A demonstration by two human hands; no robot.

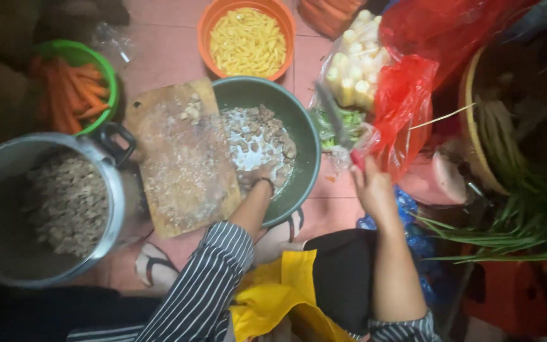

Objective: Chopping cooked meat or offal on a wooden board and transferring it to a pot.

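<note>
Left hand (262,179) is down inside the green bowl (305,136), fingers curled into the wet meat chunks (267,136) at the bowl's near side; can't tell if it's actually clamped on a piece, since the fingertips are buried. Striped sleeve (213,272) pushed up the forearm.

Right hand (368,183) is closed round a knife (337,123): red handle in the fist, blade pointing far-left over the greens (340,123) in a clear bag. The knife is blurred.

The bowl sits on the pink tiled floor (166,50), mid-scene. A wooden cutting board (182,158) leans over its left rim, w/ a few meat bits at its far end. Left of the board is a big metal pot (7,209) w/ a black handle, holding a heap of minced or chopped meat (68,202).

Far left: a green bowl of carrot sticks (77,85). Far centre: an orange bowl of yellow cut strips (247,39), touching the meat bowl's far rim or just beside it. Right of that is a bag of pale baby corn (356,66), w/ a red plastic bag (406,107) next to it.

Right side: a woven basket (476,126) and green stalks (527,221), dim. Near centre: yellow cloth (283,291) on the lap and a sandalled foot (153,263) on the floor.
</note>
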